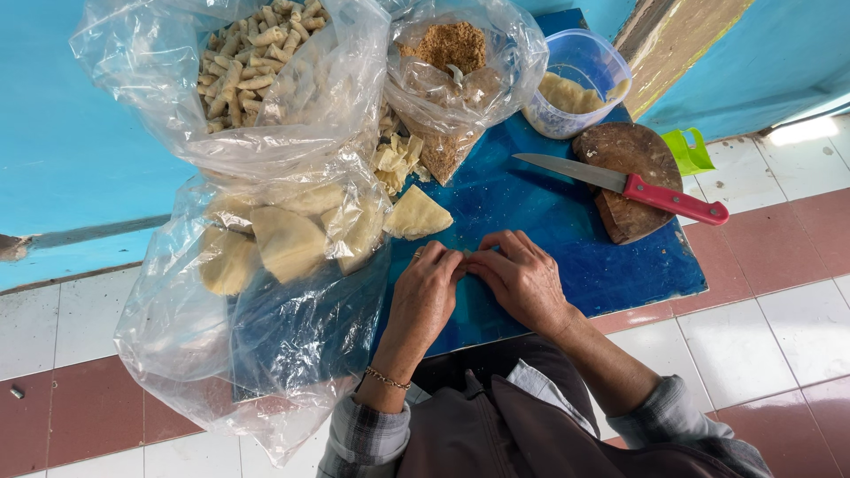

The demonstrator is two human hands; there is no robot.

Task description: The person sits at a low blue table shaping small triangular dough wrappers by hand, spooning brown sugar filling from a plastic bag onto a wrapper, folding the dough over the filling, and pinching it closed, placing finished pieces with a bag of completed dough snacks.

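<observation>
Both hands meet at the middle of the blue board (567, 239), the left hand (427, 296) and right hand (522, 279) curled fingertip to fingertip, pinching something too small and hidden to tell. Just above them lies a triangular pastry wrapper (416, 215); the red-handled knife (620, 186) rests well apart on the round wooden block (633, 155).

Grey plaid sleeves, a brown apron and a gold bracelet (387, 379).
</observation>
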